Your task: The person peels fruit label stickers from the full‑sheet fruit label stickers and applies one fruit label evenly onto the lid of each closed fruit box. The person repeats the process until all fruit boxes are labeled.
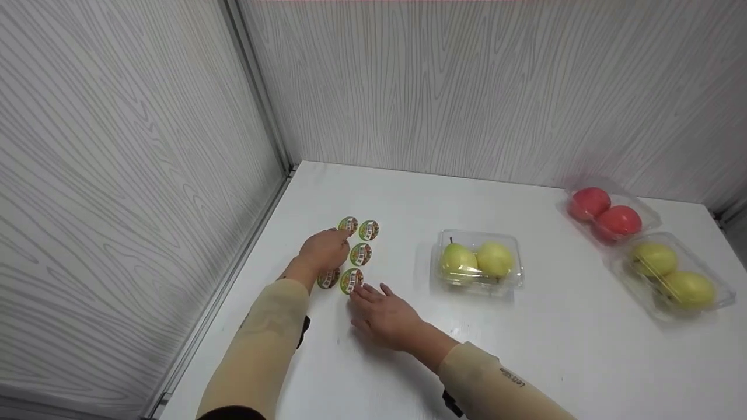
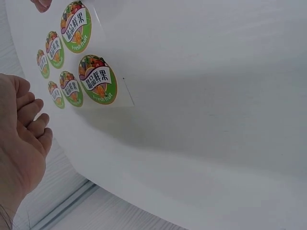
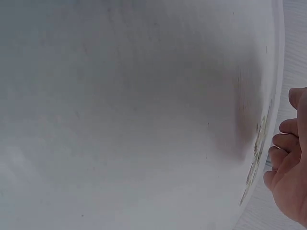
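Observation:
A clear sheet (image 2: pixel 123 96) of round fruit stickers (image 1: pixel 360 255), green and orange with white bands, lies flat on the white table. My left hand (image 1: pixel 325 251) is over the left column of stickers, hiding part of it in the head view, with a fingertip at the far left sticker (image 1: pixel 348 224). In the left wrist view its fingers (image 2: pixel 36 117) are loosely bent and hold nothing. My right hand (image 1: pixel 386 318) is by the near right sticker (image 1: pixel 351 280), fingertips at its edge, fingers spread and relaxed. The right wrist view shows this hand (image 3: pixel 292 167) holding nothing.
A clear plastic box with two yellow-green pears (image 1: pixel 459 262) stands right of the stickers. Farther right are a clear box with two red fruits (image 1: pixel 620 221) and another with two yellow fruits (image 1: pixel 688 290). Grained panels (image 1: pixel 467 87) rise behind and at the left.

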The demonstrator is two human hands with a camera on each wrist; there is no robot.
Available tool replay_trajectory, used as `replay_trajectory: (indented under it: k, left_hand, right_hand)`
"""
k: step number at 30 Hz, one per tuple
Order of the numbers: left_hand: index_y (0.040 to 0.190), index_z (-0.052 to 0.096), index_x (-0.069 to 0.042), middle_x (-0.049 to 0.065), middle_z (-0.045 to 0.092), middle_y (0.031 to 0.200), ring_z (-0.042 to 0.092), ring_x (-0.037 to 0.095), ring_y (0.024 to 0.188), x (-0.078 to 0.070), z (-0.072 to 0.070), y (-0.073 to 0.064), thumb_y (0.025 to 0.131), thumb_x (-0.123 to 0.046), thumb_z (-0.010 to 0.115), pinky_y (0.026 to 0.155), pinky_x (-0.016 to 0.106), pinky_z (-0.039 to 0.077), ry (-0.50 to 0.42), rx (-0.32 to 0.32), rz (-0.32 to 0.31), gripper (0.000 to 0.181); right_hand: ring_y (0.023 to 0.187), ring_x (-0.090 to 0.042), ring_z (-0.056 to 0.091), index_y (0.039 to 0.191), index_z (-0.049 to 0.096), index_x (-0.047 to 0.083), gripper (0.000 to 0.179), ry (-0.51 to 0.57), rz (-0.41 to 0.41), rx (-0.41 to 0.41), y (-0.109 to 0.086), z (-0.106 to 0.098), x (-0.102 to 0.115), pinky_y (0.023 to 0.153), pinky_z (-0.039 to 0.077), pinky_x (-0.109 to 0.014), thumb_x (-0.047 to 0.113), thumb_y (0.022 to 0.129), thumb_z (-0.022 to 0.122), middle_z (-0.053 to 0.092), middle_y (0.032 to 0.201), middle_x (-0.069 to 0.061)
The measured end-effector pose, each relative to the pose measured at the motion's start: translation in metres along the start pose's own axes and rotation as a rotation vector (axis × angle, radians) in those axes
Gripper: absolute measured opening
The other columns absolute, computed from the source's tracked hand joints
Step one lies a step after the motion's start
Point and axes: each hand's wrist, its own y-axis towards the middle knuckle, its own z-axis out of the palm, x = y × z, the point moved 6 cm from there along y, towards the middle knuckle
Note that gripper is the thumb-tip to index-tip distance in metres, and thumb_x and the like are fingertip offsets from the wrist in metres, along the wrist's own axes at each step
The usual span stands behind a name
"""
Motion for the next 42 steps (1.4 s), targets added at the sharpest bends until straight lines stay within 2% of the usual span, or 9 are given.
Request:
replay_trajectory:
  k: [8, 16, 21, 26, 31, 38, 42]
  left_hand:
    - [0.161, 0.044, -0.005, 0.016, 0.047, 0.162, 0.041, 0.035, 0.151, -0.012, 0.004, 0.010, 0.112, -0.022, 0.041, 0.124, 0.048, 0.032, 0.014, 0.020, 0.036, 0.052]
    - [0.162, 0.042, -0.004, 0.016, 0.045, 0.163, 0.040, 0.034, 0.152, -0.013, 0.014, 0.012, 0.112, -0.025, 0.044, 0.123, 0.048, 0.033, 0.029, 0.037, 0.034, 0.054]
    - [0.162, 0.042, -0.006, 0.014, 0.044, 0.165, 0.037, 0.035, 0.154, -0.014, 0.019, 0.012, 0.113, -0.030, 0.045, 0.124, 0.049, 0.031, 0.037, 0.050, 0.025, 0.055]
    - [0.161, 0.044, -0.004, 0.012, 0.039, 0.168, 0.029, 0.037, 0.158, -0.015, 0.024, 0.010, 0.114, -0.032, 0.043, 0.126, 0.050, 0.027, 0.077, 0.053, 0.054, 0.055]
    - [0.161, 0.044, -0.004, 0.013, 0.038, 0.168, 0.026, 0.037, 0.159, -0.016, 0.030, 0.009, 0.114, -0.029, 0.040, 0.127, 0.048, 0.025, 0.077, 0.060, 0.077, 0.054]
    - [0.160, 0.045, -0.004, 0.014, 0.042, 0.166, 0.029, 0.035, 0.158, -0.019, 0.035, 0.010, 0.115, -0.032, 0.037, 0.127, 0.046, 0.026, 0.114, 0.079, 0.089, 0.054]
    - [0.159, 0.048, -0.004, 0.013, 0.044, 0.165, 0.031, 0.034, 0.157, -0.017, 0.035, 0.010, 0.114, -0.026, 0.037, 0.126, 0.046, 0.027, 0.133, 0.079, 0.086, 0.051]
  right_hand:
    - [0.153, -0.027, 0.040, 0.157, 0.050, 0.005, 0.049, 0.073, 0.011, 0.028, -0.002, 0.001, -0.006, 0.124, 0.030, -0.051, 0.027, 0.114, 0.045, 0.046, 0.163, -0.011]
    - [0.151, -0.027, 0.044, 0.151, 0.057, 0.006, 0.044, 0.073, 0.008, 0.030, -0.003, 0.007, -0.006, 0.124, 0.032, -0.050, 0.028, 0.114, 0.046, 0.051, 0.160, -0.011]
    - [0.148, -0.028, 0.049, 0.143, 0.061, 0.006, 0.038, 0.056, -0.008, 0.008, -0.004, 0.007, -0.007, 0.122, 0.034, -0.051, 0.025, 0.114, 0.047, 0.057, 0.155, -0.011]
    - [0.145, -0.030, 0.052, 0.135, 0.065, 0.006, 0.032, 0.058, -0.028, -0.014, -0.006, 0.005, -0.008, 0.121, 0.036, -0.052, 0.021, 0.114, 0.047, 0.061, 0.150, -0.012]
    - [0.142, -0.032, 0.055, 0.131, 0.066, 0.006, 0.029, 0.049, -0.038, -0.030, -0.010, 0.004, -0.010, 0.119, 0.038, -0.053, 0.018, 0.113, 0.047, 0.064, 0.147, -0.013]
    - [0.140, -0.035, 0.057, 0.129, 0.067, 0.005, 0.028, 0.051, -0.038, -0.056, -0.017, 0.000, -0.018, 0.118, 0.039, -0.055, 0.017, 0.113, 0.048, 0.066, 0.144, -0.014]
    - [0.136, -0.037, 0.060, 0.122, 0.068, 0.004, 0.024, 0.046, -0.028, -0.099, -0.022, -0.005, -0.029, 0.116, 0.041, -0.058, 0.016, 0.111, 0.051, 0.068, 0.139, -0.015]
